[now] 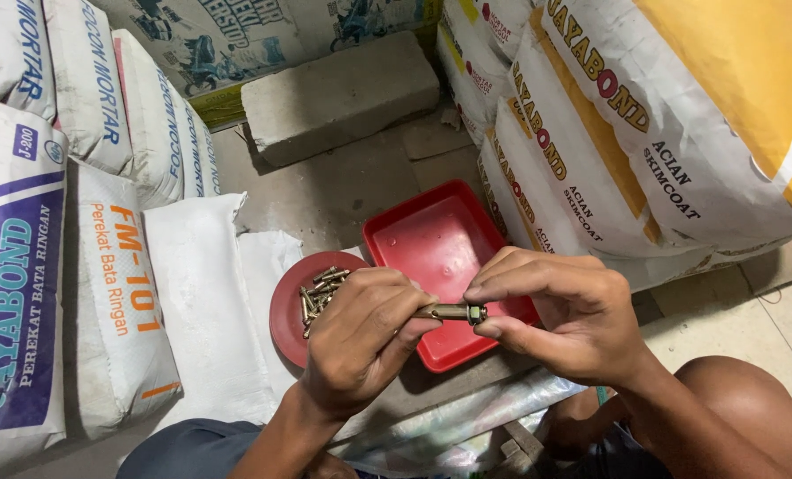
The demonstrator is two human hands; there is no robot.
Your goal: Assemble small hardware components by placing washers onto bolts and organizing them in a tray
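My left hand (360,333) grips the sleeve end of a brass-coloured anchor bolt (449,312), held level over the red rectangular tray (431,235). My right hand (564,310) pinches the nut (476,313) at the bolt's other end between thumb and fingertips. The tray looks bare inside. Left of it, a round red dish (288,310) holds several more bolts (321,288), partly hidden behind my left hand.
Stacked white cement and mortar sacks (103,266) wall the left side; more sacks with yellow and orange print (644,133) rise on the right. A grey concrete block (338,93) lies at the back. My knee (742,408) is at the lower right.
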